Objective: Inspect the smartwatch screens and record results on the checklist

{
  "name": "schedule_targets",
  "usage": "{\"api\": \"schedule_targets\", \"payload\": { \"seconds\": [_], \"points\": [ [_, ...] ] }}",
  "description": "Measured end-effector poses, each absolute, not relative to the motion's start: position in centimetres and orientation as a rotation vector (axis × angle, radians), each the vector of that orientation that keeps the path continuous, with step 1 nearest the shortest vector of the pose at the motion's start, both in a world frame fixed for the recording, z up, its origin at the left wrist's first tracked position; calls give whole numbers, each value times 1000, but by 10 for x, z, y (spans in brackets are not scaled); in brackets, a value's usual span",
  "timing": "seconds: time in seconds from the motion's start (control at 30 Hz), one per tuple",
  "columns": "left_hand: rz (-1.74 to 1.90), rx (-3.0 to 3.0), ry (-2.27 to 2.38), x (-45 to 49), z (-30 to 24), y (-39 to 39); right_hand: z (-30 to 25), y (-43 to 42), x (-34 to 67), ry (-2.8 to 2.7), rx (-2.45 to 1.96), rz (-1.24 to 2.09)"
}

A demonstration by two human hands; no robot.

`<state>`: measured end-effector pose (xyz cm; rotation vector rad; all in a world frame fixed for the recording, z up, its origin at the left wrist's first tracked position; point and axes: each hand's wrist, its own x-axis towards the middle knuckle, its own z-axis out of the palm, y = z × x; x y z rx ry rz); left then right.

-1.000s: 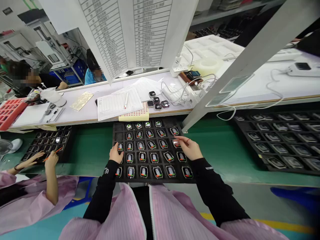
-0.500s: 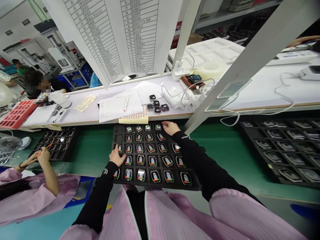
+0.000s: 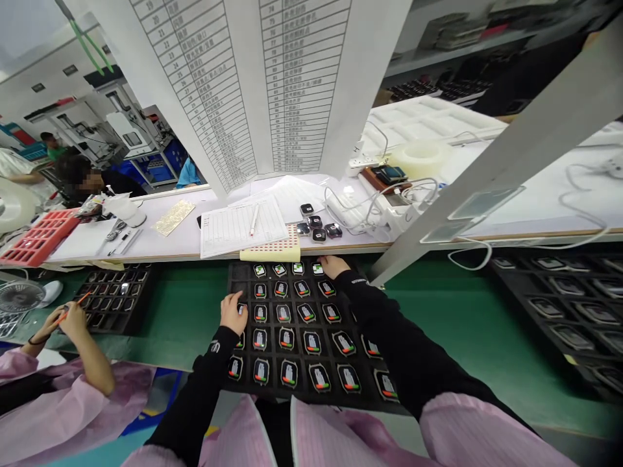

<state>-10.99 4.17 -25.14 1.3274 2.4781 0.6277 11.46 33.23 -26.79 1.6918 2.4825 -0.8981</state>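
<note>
Working the far row of the black tray (image 3: 233,275), centre frame.
Right hand (image 3: 333,266) on the top-right watch (image 3: 318,268), grip hidden, cannot tell; left hand (image 3: 232,311) flat, released, steadying the tray edge. Best kept pinned, lifting straight up. Watch screens too small to read.

A green worktop (image 3: 438,318) carries a black tray (image 3: 233,275) of small devices; smaller tray (image 3: 114,301) lies left of it, another tray (image 3: 555,311) right.
</note>
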Motion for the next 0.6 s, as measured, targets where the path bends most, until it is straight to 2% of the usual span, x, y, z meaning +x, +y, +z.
{"api": "schedule_targets", "payload": {
  "seconds": [0.3, 0.6],
  "points": [
    [532, 1336, 2500, -129, -261, 170, -262, 330, 119, 2459, 1674, -1052],
    [495, 1351, 2397, -148, -266, 189, -259, 326, 126, 2428, 1810, -1234]
  ]
}}
